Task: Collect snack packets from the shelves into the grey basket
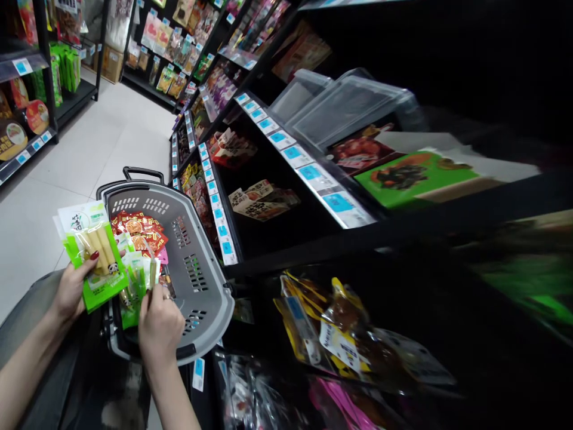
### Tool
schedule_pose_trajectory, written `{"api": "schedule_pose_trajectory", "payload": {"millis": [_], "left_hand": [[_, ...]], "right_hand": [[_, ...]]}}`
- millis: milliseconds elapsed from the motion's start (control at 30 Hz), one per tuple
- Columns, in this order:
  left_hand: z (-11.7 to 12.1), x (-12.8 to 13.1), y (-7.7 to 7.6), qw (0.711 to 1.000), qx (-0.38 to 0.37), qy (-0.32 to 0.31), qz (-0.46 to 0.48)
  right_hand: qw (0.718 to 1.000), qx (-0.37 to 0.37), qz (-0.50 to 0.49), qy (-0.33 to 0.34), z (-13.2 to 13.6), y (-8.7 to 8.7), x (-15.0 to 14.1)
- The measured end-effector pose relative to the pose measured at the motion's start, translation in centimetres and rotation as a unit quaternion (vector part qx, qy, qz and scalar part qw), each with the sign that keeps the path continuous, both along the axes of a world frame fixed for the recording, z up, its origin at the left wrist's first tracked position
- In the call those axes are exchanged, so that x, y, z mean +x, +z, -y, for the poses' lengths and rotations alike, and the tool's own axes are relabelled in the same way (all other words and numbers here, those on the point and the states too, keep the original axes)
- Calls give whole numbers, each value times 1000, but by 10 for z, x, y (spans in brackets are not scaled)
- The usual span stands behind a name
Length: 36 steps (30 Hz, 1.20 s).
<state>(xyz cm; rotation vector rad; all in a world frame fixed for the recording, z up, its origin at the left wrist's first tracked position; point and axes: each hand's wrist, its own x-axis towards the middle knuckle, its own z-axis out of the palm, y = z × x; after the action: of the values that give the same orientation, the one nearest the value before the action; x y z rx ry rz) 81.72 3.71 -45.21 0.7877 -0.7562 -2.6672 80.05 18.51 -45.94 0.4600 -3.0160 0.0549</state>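
My left hand (71, 289) grips a green and white snack packet (94, 257) with pale sticks showing through its window, thumb on its front. My right hand (159, 325) is closed on several similar green packets (136, 283) held edge-up, just over a grey shopping basket (203, 286). Red snack packets (141, 230) lie inside the basket, toward its far end.
Black store shelves (286, 152) with blue price tags run along the right, holding snack packs and clear bin lids (340, 104). Yellow and brown packets (340, 325) lie on a lower shelf. More shelving stands at far left across a pale tiled aisle (89, 149).
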Motion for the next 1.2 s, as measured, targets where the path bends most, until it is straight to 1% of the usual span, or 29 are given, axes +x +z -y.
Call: {"api": "schedule_pose_trajectory", "payload": {"millis": [33, 100, 133, 200, 267, 333, 433, 567, 633, 700, 767, 833, 933, 1067, 1133, 1200], "left_hand": [[-1, 0, 0, 1000, -1, -1, 2], [-1, 0, -1, 1000, -4, -3, 0], [-2, 0, -1, 1000, -4, -4, 0], [-2, -1, -2, 1000, -2, -3, 4], [-2, 0, -2, 1000, 5, -2, 9], [-1, 0, -3, 1000, 9, 0, 10], [-1, -1, -5, 1000, 9, 4, 11], [-1, -2, -5, 1000, 4, 2, 15], [-1, -2, -4, 1000, 1, 3, 17], [-1, -2, -3, 1000, 2, 2, 18], [-1, -2, -2, 1000, 6, -4, 18], [-1, -2, -2, 1000, 10, -6, 24], [1, -2, -2, 999, 11, -5, 30], [1, -1, -2, 1000, 5, -17, 17], [0, 0, -1, 1000, -2, -20, 18], [0, -1, -1, 999, -8, -26, 19]], "right_hand": [[1000, 8, 9, 8, 2, 0, 1], [996, 0, 69, 47, 8, -5, 0], [991, -18, 110, 70, 9, -9, -2], [971, -80, 195, 109, 8, -18, -9], [951, -138, 251, 118, 2, -26, -17], [947, -158, 262, 93, -4, -32, -26], [960, -139, 242, 31, -7, -38, -38], [958, -102, 267, 5, -4, -46, -56], [959, -84, 271, -21, -6, -49, -68], [962, -61, 262, -51, -9, -51, -78], [962, -41, 262, -57, -13, -50, -85], [962, -29, 269, -37, -15, -48, -87], [959, -22, 280, 19, -15, -42, -83], [939, -10, 326, 110, -6, -41, -73], [933, 5, 338, 126, 0, -44, -70], [930, 16, 343, 128, 5, -47, -71]]}}
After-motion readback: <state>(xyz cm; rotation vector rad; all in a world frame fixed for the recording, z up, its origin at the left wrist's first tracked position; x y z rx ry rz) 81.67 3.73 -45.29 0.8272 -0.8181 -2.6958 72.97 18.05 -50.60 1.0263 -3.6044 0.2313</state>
